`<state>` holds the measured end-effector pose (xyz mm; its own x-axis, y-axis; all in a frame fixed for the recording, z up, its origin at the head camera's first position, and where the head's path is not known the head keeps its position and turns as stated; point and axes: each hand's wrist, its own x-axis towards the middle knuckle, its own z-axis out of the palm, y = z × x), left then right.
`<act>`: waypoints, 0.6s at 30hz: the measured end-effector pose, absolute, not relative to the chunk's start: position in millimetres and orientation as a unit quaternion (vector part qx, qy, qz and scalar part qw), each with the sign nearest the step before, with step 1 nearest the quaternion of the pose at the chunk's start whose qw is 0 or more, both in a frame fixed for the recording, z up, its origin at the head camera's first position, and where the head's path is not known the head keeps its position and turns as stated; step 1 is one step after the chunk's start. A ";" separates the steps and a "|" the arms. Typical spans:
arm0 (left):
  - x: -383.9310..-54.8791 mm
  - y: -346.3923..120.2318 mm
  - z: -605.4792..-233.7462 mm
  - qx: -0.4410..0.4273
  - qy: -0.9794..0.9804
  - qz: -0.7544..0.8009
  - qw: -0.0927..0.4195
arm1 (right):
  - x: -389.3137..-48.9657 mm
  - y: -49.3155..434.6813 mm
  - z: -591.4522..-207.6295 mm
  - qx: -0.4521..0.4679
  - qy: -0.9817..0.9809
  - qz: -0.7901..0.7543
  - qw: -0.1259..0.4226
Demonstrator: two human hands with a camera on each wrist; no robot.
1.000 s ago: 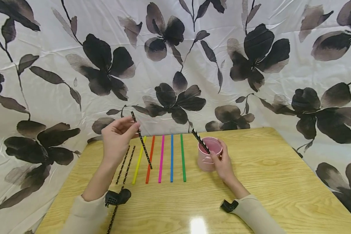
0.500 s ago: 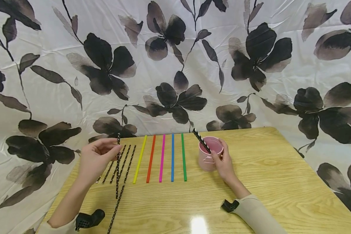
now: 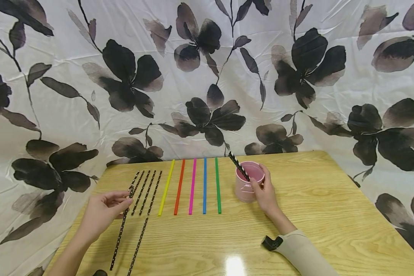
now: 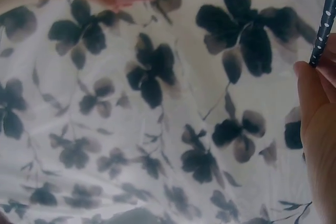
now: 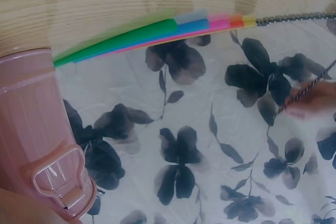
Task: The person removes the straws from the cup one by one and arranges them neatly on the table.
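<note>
My left hand (image 3: 101, 211) pinches a black straw with white dots (image 3: 117, 241) near its upper end, over the left of the table. In the left wrist view, the dotted straw (image 4: 325, 22) sticks out past the thumb and fingers. My right hand (image 3: 266, 195) grips the pink bucket (image 3: 245, 191) at its right side, with the thumb by the rim. Several black-and-white straws (image 3: 237, 164) lean out of the bucket. The right wrist view shows the bucket's small handle (image 5: 60, 174) close up.
Several dotted black straws (image 3: 153, 197) lie in a row beyond my left hand, with another dotted straw (image 3: 138, 245) nearer me. Yellow (image 3: 166, 188), red (image 3: 179, 187), pink (image 3: 193, 187), blue (image 3: 204, 186) and green straws (image 3: 218, 186) lie side by side. A floral cloth (image 3: 179, 88) hangs behind the table.
My left hand has moved left and down toward me with the dotted straw, from above the yellow straw to the left end of the row. The right hand and bucket have stayed put.
</note>
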<state>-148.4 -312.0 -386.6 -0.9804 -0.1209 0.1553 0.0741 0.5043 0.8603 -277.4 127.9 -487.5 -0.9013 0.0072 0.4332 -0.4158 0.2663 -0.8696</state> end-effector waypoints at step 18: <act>-144.0 -336.8 -448.7 0.091 -0.875 -0.474 0.045 | -269.8 125.6 -477.0 0.146 -0.773 0.590 0.180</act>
<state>-144.0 -336.8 -448.7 -0.9796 -0.2010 -0.0077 -0.1163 0.5349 0.8369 -269.8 125.6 -477.0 -0.8925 -0.0126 0.4509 -0.4383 0.2609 -0.8602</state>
